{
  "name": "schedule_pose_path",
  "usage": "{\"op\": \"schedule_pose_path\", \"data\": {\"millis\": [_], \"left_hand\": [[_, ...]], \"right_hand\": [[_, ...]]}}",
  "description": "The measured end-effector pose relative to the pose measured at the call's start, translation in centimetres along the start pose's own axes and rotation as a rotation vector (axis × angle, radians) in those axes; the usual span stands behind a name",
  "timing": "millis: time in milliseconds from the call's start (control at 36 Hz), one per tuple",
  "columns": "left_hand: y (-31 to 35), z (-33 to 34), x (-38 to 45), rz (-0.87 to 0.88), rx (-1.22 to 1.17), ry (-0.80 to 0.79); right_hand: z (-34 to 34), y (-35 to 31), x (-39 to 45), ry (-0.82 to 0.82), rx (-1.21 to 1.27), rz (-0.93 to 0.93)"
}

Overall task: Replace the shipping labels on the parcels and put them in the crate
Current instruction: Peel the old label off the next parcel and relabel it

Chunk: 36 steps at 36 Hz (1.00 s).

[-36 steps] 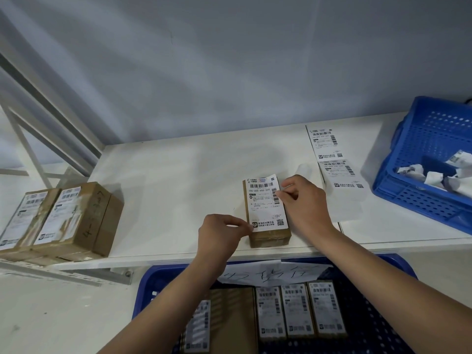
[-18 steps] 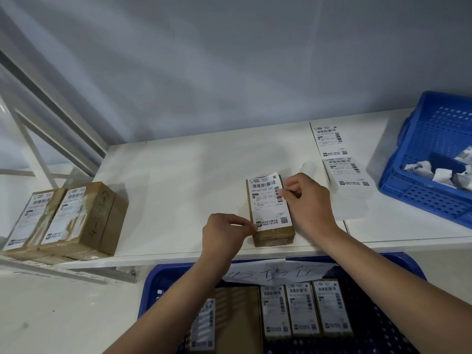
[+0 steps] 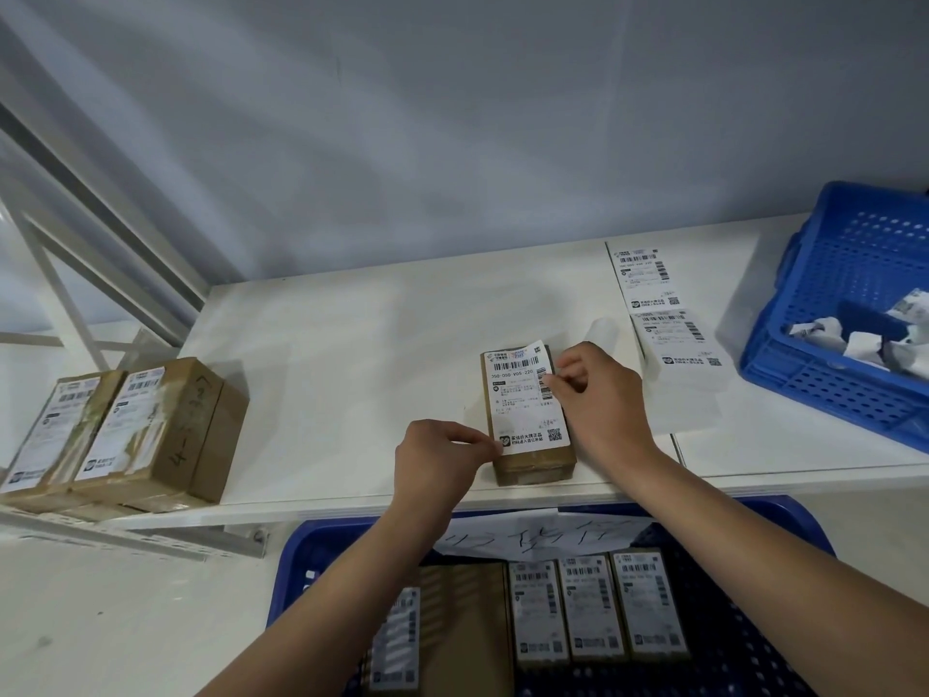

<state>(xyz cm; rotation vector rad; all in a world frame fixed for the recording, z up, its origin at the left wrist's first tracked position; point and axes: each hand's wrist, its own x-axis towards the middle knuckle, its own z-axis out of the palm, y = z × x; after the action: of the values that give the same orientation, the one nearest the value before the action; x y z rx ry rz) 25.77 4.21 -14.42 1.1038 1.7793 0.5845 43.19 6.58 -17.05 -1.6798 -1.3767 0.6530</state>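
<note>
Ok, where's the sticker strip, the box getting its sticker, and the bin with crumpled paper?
label strip [image 3: 668,339]: head view, on its second printed label.
parcel [image 3: 535,470]: head view, on its brown front face.
blue bin [image 3: 824,389]: head view, on its perforated front wall.

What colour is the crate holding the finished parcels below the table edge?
Blue, with perforated walls; the crate shows best in the head view, at the bottom.

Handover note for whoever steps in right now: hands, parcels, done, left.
Left hand pinches the label's near-left corner; right hand pinches its right edge.
Parcel lies at the table's front edge, label not fully flat.
Done: labelled parcels in the crate below.
Left: smooth this label, crate the parcel, then the parcels at left. Spare labels lie at right.
</note>
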Motion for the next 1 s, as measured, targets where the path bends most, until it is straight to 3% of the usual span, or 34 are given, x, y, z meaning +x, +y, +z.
{"op": "schedule_pose_path", "data": {"millis": [1000], "left_hand": [[-0.24,0.03,0.32,-0.074,0.022,-0.043]], "right_hand": [[0.07,0.03,-0.03,-0.027,-0.051,0.058]]}}
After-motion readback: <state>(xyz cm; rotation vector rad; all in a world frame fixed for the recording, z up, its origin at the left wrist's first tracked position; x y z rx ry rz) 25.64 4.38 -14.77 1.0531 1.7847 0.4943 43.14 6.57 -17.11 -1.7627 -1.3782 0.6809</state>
